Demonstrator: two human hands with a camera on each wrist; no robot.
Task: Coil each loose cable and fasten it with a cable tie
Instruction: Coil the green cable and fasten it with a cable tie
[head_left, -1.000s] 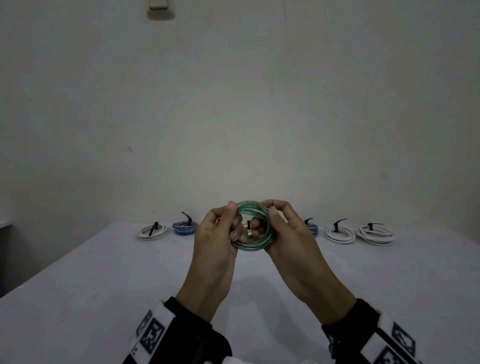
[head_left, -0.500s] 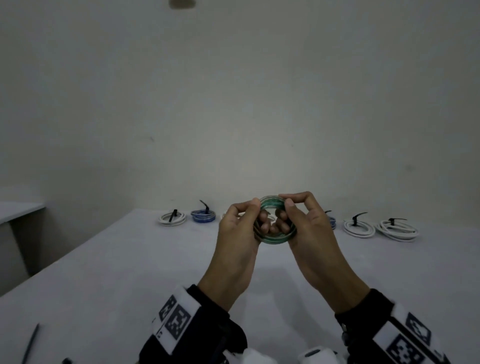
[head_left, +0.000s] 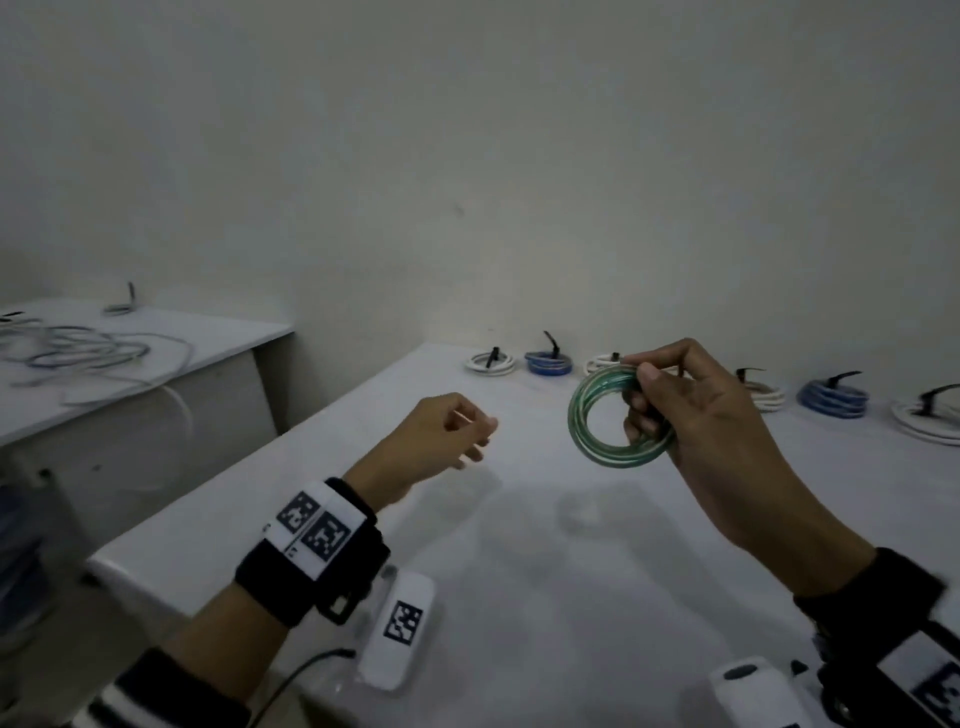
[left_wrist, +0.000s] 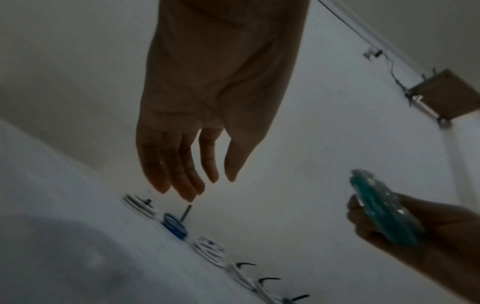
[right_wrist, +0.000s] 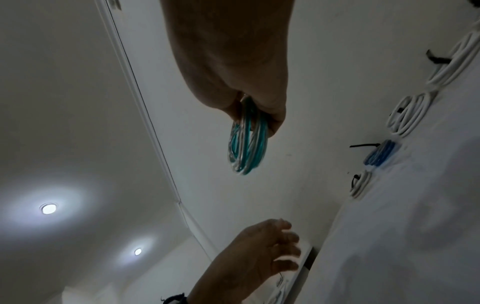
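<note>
Left hand has let go of the coil and swung out to the left, fingers relaxed, nothing in them. A moment ago both hands were pinching that ring together; now the right hand alone keeps it, thumb and fingers curled round the right side, up above the table.

My read: winding's finished, and the free hand is off for a tie; none shows on this coil yet.

The coil is glossy, translucent green tubing with pale strands, several turns in a neat round ring, springy by the look. Beyond the right hand, against the wall, a row of tied coils, white and blue, black tails sticking up. Far left of the left hand, loose cables sprawl on a side table.
</note>
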